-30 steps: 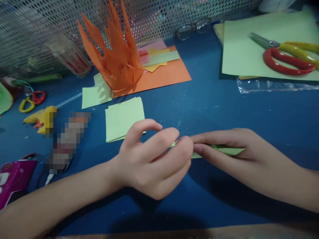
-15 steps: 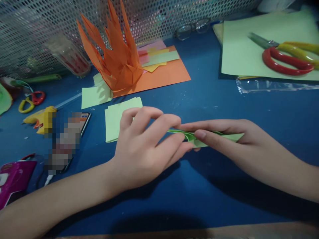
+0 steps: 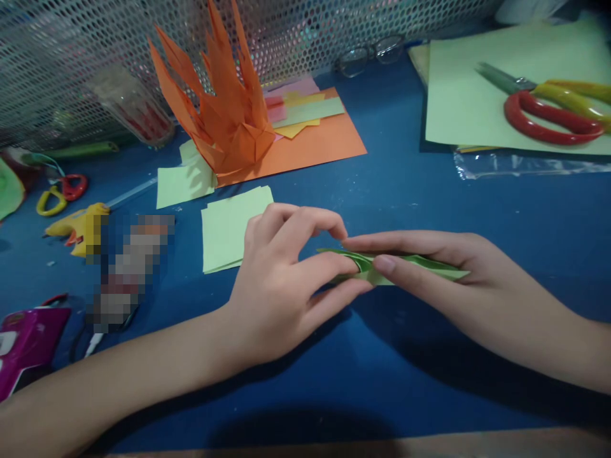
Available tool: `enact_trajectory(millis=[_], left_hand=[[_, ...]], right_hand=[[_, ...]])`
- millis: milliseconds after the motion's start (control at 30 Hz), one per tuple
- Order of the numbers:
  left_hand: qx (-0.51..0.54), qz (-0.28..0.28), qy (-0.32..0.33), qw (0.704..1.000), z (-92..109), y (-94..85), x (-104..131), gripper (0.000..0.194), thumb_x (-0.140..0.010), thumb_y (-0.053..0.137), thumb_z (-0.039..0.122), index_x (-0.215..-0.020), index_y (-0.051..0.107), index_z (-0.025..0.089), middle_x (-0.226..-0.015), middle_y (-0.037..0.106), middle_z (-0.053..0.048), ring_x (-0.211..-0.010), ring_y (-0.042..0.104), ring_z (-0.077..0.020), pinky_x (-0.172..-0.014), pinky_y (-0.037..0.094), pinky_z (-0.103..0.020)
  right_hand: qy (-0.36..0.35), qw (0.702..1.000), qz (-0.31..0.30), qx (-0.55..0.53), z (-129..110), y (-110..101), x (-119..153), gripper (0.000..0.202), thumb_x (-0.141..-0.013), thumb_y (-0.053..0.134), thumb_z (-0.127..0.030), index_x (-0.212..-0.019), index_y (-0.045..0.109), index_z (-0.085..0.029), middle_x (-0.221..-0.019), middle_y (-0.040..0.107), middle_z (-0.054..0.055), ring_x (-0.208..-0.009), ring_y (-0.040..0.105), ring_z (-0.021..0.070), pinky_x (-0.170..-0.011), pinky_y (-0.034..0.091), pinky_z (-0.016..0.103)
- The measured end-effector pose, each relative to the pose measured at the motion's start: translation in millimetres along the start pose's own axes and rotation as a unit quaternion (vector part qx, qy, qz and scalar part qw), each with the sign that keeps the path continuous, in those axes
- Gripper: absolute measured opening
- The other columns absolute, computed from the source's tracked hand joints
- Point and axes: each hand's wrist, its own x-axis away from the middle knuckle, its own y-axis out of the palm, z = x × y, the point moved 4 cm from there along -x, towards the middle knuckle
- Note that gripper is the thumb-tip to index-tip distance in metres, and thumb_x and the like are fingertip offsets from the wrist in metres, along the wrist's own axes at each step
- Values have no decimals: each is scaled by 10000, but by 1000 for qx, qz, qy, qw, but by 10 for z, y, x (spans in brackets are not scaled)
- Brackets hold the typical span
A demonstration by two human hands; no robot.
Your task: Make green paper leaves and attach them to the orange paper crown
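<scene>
And it's the right hand pinching one folded green paper between thumb and fingers, while the left hand, fingers curled, nips its left end, where the creased layers gape! The paper sits between them, near the front of the blue surface. Behind, one orange paper figure bristles with sharp folded spikes on a flat orange sheet. Two pairs of scissors, red-and-yellow handled: one on pale green sheets, one far left beyond a single yellow glue gun.
</scene>
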Motion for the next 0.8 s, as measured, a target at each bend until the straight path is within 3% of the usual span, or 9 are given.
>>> enact_trajectory(millis=[333,533,800], left_hand=[[52,-70,-51,995,4,102,48,71,-874,717,274,-862,686,211,-1154,625,-76,-1079,539,-252,-915,446,-426],[83,-71,-7,994,2,131,49,24,-900,649,173,-902,672,169,-1148,605,-109,-1085,538,-231,-977,449,-408],[49,-63,0,997,-16,87,34,43,-913,636,203,-887,670,211,-1160,616,-101,-1071,548,-246,-951,458,-426]], right_hand=[[4,1000,-2,14,15,9,21,255,-906,590,-344,-1099,753,-319,-1057,786,-40,-911,761,180,-728,631,217],[-4,999,1,36,20,12,9,256,-894,600,-373,-1071,767,-294,-1019,795,-18,-896,763,206,-741,639,266],[-3,1000,-10,21,27,21,-2,270,-907,597,-393,-1111,757,-318,-1055,788,-11,-934,757,229,-780,644,317]])
